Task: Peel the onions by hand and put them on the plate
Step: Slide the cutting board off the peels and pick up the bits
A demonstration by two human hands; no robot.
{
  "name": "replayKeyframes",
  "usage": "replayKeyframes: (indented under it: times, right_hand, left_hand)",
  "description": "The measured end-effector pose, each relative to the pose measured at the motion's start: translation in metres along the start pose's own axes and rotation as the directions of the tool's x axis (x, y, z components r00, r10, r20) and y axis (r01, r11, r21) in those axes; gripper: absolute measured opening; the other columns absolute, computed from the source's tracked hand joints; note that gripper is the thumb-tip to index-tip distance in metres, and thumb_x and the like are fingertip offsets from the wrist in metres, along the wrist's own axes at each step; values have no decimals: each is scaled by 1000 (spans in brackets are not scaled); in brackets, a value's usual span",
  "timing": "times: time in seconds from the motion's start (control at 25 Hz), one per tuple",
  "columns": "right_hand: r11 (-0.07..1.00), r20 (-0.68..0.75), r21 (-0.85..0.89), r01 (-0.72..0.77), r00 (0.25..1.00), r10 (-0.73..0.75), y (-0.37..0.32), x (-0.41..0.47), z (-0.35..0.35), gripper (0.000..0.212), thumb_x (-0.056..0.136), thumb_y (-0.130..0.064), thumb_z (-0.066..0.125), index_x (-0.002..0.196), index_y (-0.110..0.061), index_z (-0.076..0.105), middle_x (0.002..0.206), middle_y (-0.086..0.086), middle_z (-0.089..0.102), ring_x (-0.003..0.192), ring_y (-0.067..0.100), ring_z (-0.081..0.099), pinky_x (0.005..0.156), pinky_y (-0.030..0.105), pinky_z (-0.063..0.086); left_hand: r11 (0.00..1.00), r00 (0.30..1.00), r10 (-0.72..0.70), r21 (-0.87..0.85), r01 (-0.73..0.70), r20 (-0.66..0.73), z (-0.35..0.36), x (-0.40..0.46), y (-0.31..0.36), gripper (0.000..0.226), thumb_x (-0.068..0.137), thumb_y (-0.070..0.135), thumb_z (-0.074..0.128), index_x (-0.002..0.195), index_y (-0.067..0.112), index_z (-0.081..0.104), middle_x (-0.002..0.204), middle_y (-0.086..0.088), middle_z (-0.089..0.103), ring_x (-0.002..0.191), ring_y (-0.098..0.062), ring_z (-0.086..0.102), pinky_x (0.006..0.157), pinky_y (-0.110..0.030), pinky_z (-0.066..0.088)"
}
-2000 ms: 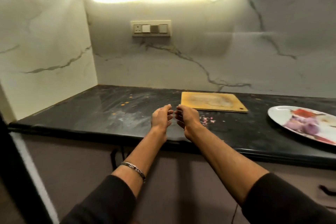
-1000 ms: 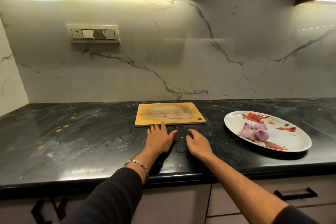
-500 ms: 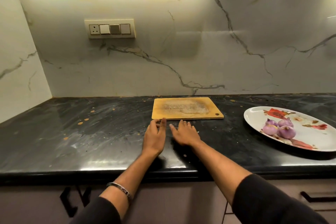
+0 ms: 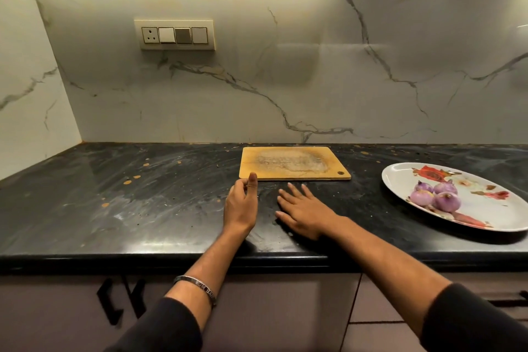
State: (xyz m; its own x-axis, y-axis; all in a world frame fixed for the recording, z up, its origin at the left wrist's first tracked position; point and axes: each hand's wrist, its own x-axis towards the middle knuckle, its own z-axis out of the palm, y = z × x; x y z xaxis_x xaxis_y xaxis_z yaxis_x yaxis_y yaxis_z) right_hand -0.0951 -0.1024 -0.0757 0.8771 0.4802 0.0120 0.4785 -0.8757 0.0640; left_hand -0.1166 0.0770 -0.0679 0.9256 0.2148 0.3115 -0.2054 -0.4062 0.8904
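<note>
Several peeled purple onions [image 4: 434, 196] lie together on a white oval plate [image 4: 400, 177] with red flower print, at the right of the black counter [image 4: 143, 194]. My left hand [image 4: 241, 204] stands on its edge on the counter just in front of the cutting board, thumb up, and holds nothing. A little to its right, my right hand [image 4: 304, 210] lies flat, palm down, fingers spread. Both hands are well left of the plate.
A bare, worn wooden cutting board [image 4: 291, 163] lies behind the hands near the marble wall. A switch panel [image 4: 175, 35] is on the wall above. Small specks dot the counter. Cabinet fronts with dark handles [image 4: 114, 300] are below the counter edge.
My left hand has turned from flat onto its edge with the thumb up. The right hand stays flat and now lies slightly further from the left. The onions and plate have not moved.
</note>
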Motion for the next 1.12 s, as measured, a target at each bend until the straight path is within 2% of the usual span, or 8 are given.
replayKeyframes:
  times: [0.24, 0.4, 0.52, 0.68, 0.8, 1.0, 1.08, 1.12]
  right_hand:
    - [927, 34, 258, -271, 962, 272, 10, 10, 0, 71, 105, -53, 21, 158, -6, 14, 167, 11, 9, 155, 23, 6, 124, 42, 5]
    - [930, -27, 335, -150, 985, 169, -22, 19, 1, 61, 107, -47, 26, 153, -7, 31, 164, 10, 23, 153, 22, 18, 123, 43, 14]
    - [947, -32, 318, -30, 999, 42, -12, 2, -5, 50, 107, -36, 36, 151, -12, 40, 162, 4, 31, 149, 20, 29, 122, 36, 23]
    - [942, -120, 334, 22, 993, 20, 10, -21, -20, 35, 97, -10, 62, 131, -15, 65, 142, -2, 59, 129, 14, 56, 112, 25, 38]
    - [935, -208, 353, -27, 972, 107, 10, -27, -21, 41, 84, 12, 63, 115, -13, 75, 122, 1, 72, 113, 13, 66, 105, 25, 48]
    - [892, -265, 419, -170, 916, 300, -7, -26, -26, 39, 79, 11, 60, 93, -19, 82, 94, 2, 79, 88, 14, 73, 89, 33, 59]
    - [886, -324, 406, -222, 872, 367, -22, -26, -27, 34, 81, 7, 61, 91, -18, 81, 91, 5, 79, 87, 21, 73, 85, 36, 60]
    - [880, -332, 404, -249, 857, 395, -29, -25, -26, 32, 82, 5, 61, 91, -17, 81, 91, 7, 78, 88, 23, 73, 84, 37, 59]
  left_hand:
    - [1000, 1000, 2, -1, -2, 16, 0, 1, -3, 61, 92, 70, 21, 91, 20, 57, 97, -5, 61, 89, -19, 56, 76, -34, 43]
    - [998, 1000, 6, -55, -5, 25, -4, 3, -3, 73, 85, 74, 19, 101, 19, 64, 103, 1, 63, 93, -13, 55, 77, -31, 38]
    - [984, 999, -47, -171, 48, 15, -9, 5, -4, 76, 86, 73, 20, 110, 19, 67, 111, 2, 65, 104, -14, 56, 83, -31, 38]
    - [980, 998, -56, -192, 60, 24, -9, 1, -2, 71, 86, 74, 23, 103, 22, 69, 107, 6, 66, 102, -10, 58, 75, -26, 40]
    - [978, 997, -57, -199, 66, 48, -7, -2, -2, 64, 87, 73, 27, 92, 24, 69, 98, 9, 68, 95, -6, 60, 72, -25, 43]
    - [975, 997, -75, -207, 75, 11, -8, -6, 1, 53, 99, 58, 36, 91, 19, 72, 98, 2, 72, 97, -14, 64, 87, -34, 50]
    - [927, 988, -154, -348, 143, -4, -4, -8, 6, 45, 102, 51, 40, 92, 19, 71, 102, 0, 71, 103, -18, 65, 94, -37, 50]
    - [843, 971, -237, -493, 214, 16, -1, -10, 10, 42, 103, 48, 41, 93, 19, 70, 105, -2, 70, 108, -21, 64, 99, -39, 48]
